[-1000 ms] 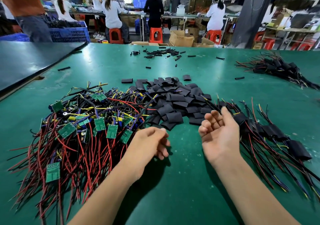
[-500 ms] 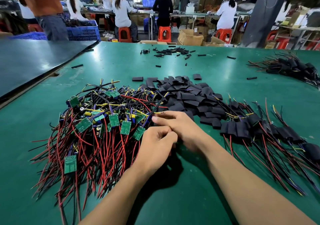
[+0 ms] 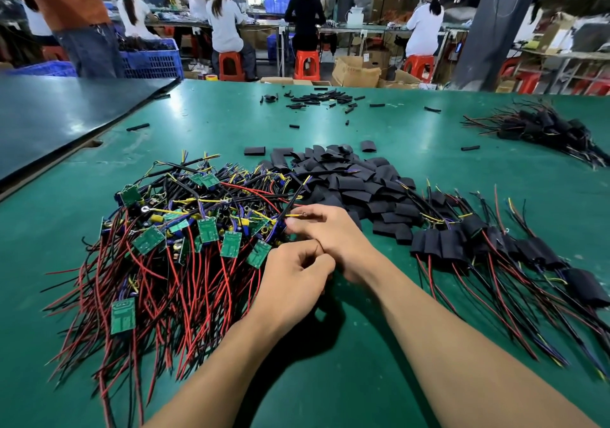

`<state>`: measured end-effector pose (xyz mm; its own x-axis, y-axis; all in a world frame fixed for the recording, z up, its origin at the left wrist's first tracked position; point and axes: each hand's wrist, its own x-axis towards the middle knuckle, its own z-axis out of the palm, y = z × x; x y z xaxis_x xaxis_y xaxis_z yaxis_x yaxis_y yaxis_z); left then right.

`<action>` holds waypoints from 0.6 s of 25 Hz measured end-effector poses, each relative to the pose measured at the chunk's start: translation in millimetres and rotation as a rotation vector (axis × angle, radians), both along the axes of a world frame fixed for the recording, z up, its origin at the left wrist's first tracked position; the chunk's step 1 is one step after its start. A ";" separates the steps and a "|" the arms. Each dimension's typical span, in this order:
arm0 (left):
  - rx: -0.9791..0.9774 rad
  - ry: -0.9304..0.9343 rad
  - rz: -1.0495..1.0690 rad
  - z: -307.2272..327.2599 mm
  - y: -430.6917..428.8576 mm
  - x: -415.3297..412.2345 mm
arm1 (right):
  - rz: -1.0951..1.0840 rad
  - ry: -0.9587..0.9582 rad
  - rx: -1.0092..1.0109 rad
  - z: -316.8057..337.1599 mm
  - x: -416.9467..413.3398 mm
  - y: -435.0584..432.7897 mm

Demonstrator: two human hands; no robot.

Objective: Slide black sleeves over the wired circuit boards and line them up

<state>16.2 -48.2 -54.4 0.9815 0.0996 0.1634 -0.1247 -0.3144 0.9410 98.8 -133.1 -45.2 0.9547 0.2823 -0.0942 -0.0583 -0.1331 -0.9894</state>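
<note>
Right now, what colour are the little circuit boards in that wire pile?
The circuit boards are green, clearest in the head view.

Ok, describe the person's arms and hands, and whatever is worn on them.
The left forearm and right forearm are bare down to the frame's edge; no sleeves show. The left hand and right hand wear no gloves, and no watch, ring or band is visible.

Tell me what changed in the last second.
The right hand turned over from palm-up and swung left, past the left hand, to the wires beside the boards; whether it grips one is unclear. The left hand stayed curled; boards and sleeves lay unmoved.
</note>
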 end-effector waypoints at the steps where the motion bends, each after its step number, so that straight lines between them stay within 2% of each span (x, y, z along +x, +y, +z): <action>1: 0.011 -0.011 0.000 -0.2 -0.4 -0.2 | 0.018 0.030 0.002 0.3 -0.8 -0.3; 5: -0.032 0.006 0.014 1.5 0.9 0.0 | 0.034 0.072 -0.066 3.0 2.3 4.8; 8: -0.084 0.018 0.025 2.2 3.3 1.8 | -0.059 0.049 -0.121 5.9 2.6 11.2; 11: -0.099 0.029 0.022 3.3 3.7 2.1 | -0.163 0.020 -0.022 9.3 0.3 11.3; 12: -0.101 0.031 0.019 3.0 3.5 2.4 | -0.199 -0.029 -0.011 12.2 -0.3 10.3; 15: -0.146 0.045 0.022 2.9 4.1 4.0 | -0.302 -0.306 -0.166 25.6 -1.3 5.4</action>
